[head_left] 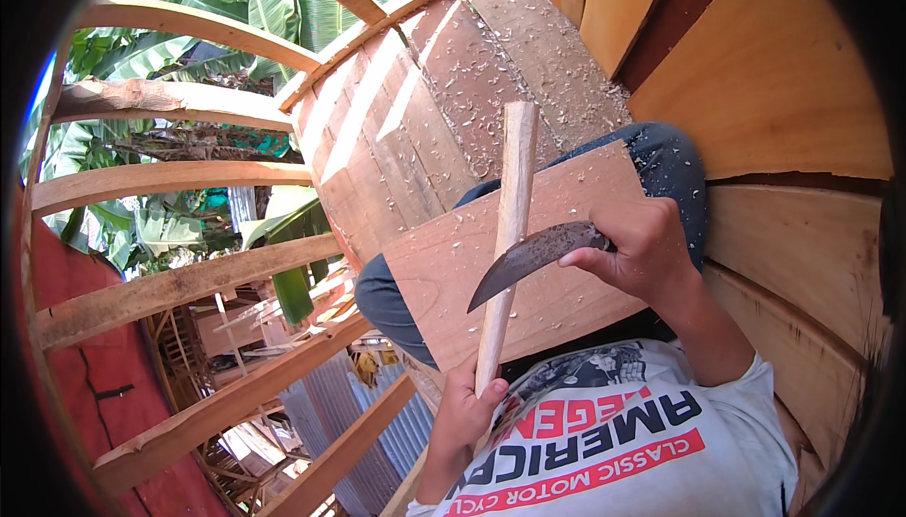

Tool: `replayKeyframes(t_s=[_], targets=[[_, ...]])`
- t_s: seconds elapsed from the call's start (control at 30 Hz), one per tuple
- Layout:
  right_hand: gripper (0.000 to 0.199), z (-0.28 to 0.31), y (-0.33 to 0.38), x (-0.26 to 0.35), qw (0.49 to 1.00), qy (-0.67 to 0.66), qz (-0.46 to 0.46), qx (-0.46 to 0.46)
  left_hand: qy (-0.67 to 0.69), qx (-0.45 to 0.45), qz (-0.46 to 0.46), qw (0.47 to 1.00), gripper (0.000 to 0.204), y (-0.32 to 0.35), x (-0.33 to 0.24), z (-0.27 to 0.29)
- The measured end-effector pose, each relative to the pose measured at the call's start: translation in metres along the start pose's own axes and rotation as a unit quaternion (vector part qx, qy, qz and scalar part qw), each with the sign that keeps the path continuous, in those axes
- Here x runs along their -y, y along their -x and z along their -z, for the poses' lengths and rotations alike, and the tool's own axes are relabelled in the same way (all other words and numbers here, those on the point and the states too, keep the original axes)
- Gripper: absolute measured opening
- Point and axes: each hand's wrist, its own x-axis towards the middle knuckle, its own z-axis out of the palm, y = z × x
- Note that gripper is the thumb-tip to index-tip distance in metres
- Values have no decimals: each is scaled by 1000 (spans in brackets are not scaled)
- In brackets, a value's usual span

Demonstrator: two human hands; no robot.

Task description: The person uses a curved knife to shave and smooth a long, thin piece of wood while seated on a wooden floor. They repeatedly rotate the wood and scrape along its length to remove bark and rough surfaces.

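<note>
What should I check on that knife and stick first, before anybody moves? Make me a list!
1. Left hand gripping the stick at its lower end: ok.
2. Left hand apart from the blade: ok.
3. Right hand holding the knife: ok.
4. Board lying across the legs: ok.
5. Blade sharp enough: cannot tell.
6. Floor free of shavings: not ok, many scattered.

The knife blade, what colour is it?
The knife blade is dark grey with brownish patches, seen best in the head view.
</note>
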Motion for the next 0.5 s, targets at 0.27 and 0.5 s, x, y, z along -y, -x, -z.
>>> replayKeyframes(t_s=[0.27,0.5], targets=[[55,1,0,-4,998,39,-1,-41,-7,4,-16,1000,49,-2,-4,-1],[57,4,-4,-28,985,-36,-141,-95,99,58,-22,993,55,-1,11,2]])
